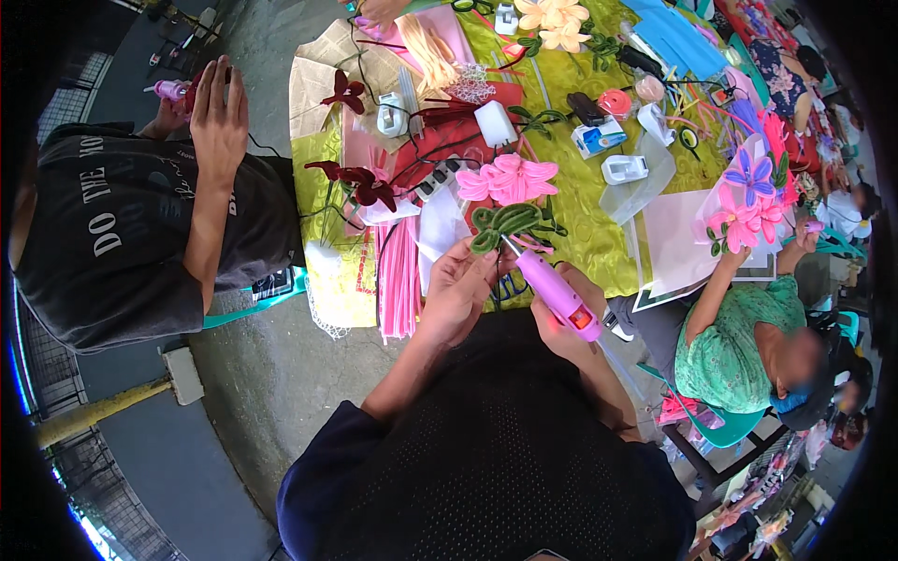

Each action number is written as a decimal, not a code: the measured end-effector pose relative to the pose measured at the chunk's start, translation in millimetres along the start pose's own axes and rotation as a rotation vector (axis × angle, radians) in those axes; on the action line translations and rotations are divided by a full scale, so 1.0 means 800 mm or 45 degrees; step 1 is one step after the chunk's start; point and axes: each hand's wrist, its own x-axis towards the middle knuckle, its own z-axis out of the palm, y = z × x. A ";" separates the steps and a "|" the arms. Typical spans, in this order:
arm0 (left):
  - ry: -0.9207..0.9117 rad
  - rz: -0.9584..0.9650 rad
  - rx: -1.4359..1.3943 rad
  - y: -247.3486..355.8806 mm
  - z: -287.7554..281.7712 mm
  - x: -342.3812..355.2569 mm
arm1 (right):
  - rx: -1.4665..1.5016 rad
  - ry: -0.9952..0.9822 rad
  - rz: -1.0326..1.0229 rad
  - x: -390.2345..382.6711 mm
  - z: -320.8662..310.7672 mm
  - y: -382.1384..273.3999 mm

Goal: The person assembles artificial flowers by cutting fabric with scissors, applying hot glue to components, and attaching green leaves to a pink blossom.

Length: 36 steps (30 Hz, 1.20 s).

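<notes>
My left hand [458, 285] pinches a bundle of fuzzy green pipe-cleaner leaves [513, 220] near the table's front edge. In my right hand [561, 332] is a purple-pink hot glue gun [559, 294], its metal tip pointing up and left at the underside of the leaves. Whether the tip touches them I cannot tell. Just beyond the leaves are fuzzy pink flowers [513, 178]; whether they are joined to the leaves is unclear. Dark red pipe-cleaner flowers [367, 187] lie farther left, beside a bunch of pink pipe cleaners [399, 280] hanging over the edge.
The yellow-green tablecloth [585, 248] carries tape dispensers [625, 169], a power strip [438, 178], black cords, scissors [689, 140] and cream flowers [557, 21]. At left a person in a dark shirt [122, 224] works; at right one in green [734, 351] holds a bouquet [748, 192].
</notes>
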 end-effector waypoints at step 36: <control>0.477 0.599 0.272 0.071 -0.040 -0.005 | -0.739 -0.443 0.237 -0.036 0.001 0.176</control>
